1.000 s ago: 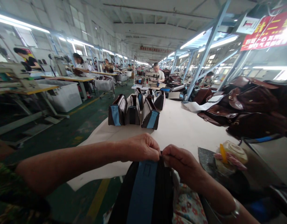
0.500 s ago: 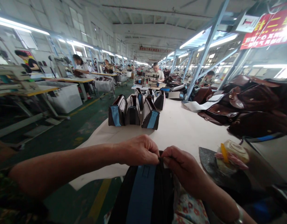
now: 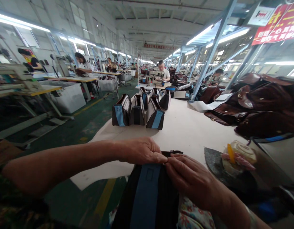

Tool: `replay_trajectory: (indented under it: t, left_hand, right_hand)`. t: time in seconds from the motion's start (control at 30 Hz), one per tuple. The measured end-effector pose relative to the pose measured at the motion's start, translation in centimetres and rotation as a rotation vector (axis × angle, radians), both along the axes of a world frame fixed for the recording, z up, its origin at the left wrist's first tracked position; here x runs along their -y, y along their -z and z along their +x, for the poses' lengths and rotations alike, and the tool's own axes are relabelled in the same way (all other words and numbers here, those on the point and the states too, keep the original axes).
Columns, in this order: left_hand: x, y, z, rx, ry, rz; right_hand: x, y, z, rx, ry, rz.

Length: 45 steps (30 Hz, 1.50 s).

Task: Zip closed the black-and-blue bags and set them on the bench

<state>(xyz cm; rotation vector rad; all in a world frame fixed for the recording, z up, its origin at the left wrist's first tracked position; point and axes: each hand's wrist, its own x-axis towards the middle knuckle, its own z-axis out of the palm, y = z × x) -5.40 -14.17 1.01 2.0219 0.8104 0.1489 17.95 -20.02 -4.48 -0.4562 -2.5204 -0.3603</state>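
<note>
A black bag piece with a blue stripe (image 3: 145, 194) lies below my hands at the bottom middle, over floral cloth. My left hand (image 3: 139, 151) is closed on its top edge, thumb and fingers pinched. Against that edge, just right of the left fingertips, my right hand (image 3: 192, 178) presses with its fingers together. The fingertips of both hands nearly meet, and what lies between them is too small to tell. Part of the dark edge (image 3: 173, 153) shows behind the right fingers.
Several black-and-blue bag pieces (image 3: 155, 117) stand on the pale table sheet (image 3: 185, 124). Brown leather bags (image 3: 263, 98) are piled at the right. A roll with a yellow clip (image 3: 240, 156) lies nearer. A person (image 3: 162, 73) works beyond the table; others sit at machines on the left.
My right hand has turned, its fingers now flatter and laid along the edge. More of the dark top edge shows behind it. The left hand has barely moved.
</note>
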Motion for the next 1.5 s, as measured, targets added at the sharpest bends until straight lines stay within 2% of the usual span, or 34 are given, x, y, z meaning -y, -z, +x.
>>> replay_trajectory:
  t: [0.1, 0.17, 0.23, 0.27, 0.33, 0.4, 0.47, 0.57, 0.67, 0.77, 0.83, 0.97, 1.07, 1.17, 1.27, 1.37, 1.5]
  left_hand:
    - [-0.2, 0.4, 0.1, -0.043, 0.076, -0.02]
    - [0.2, 0.3, 0.2, -0.022, 0.117, 0.037]
    - [0.7, 0.2, 0.4, 0.037, 0.149, 0.144]
    - [1.0, 0.1, 0.5, 0.066, 0.163, 0.201]
    - [1.5, 0.1, 0.7, 0.099, 0.177, 0.297]
    - [1.6, 0.3, 0.7, 0.105, 0.175, 0.347]
    - [1.4, 0.4, 0.5, 0.099, 0.158, 0.313]
    - [0.4, 0.5, -0.3, 0.069, 0.123, 0.11]
    - [-0.6, 0.0, -1.2, 0.06, 0.087, -0.032]
    - [-1.1, -0.6, -1.6, -0.019, 0.103, 0.019]
    - [-1.3, -1.0, -1.5, -0.072, 0.133, 0.051]
    - [-1.1, -1.2, -1.3, -0.084, 0.169, 0.077]
    - [-0.8, -1.0, -1.4, -0.068, 0.194, 0.148]
    - [-1.0, -0.7, -1.8, -0.041, 0.177, 0.152]
    - [-1.9, -0.4, -2.5, -0.004, 0.177, 0.153]
    - [-3.0, -0.1, -3.1, 0.008, 0.196, 0.166]
    - [-3.8, -0.3, -3.5, -0.007, 0.225, 0.213]
  right_hand:
    - [0.2, 0.5, 0.0, -0.07, -0.05, -0.055]
    - [0.0, 1.2, 0.2, -0.277, -0.043, -0.297]
    - [-0.5, 1.5, 0.5, -0.501, 0.015, -0.64]
    - [-0.8, 1.4, 0.6, -0.545, 0.038, -0.799]
    - [-1.5, 0.6, 0.5, -0.47, 0.019, -1.001]
    - [-2.0, -0.3, 0.1, -0.312, -0.065, -1.09]
    - [-2.2, -0.7, -0.3, -0.26, -0.127, -1.102]
    - [-2.0, -0.1, -0.4, -0.345, -0.13, -1.085]
    - [-1.9, 0.9, 0.0, -0.45, -0.131, -1.217]
    - [-2.0, 1.1, 0.3, -0.494, -0.108, -1.391]
    - [-2.2, 0.8, 0.1, -0.444, -0.065, -1.449]
    - [-2.4, -0.1, -1.1, -0.274, 0.057, -1.411]
    - [-2.4, -0.2, -1.8, -0.286, 0.122, -1.389]
    - [-2.8, 0.1, -1.2, -0.373, 0.033, -1.453]
    - [-3.9, 0.4, 0.4, -0.448, -0.059, -1.446]
    - [-5.1, 0.7, 1.6, -0.412, -0.051, -1.445]
    - [-5.9, 0.9, 1.2, -0.341, -0.087, -1.416]
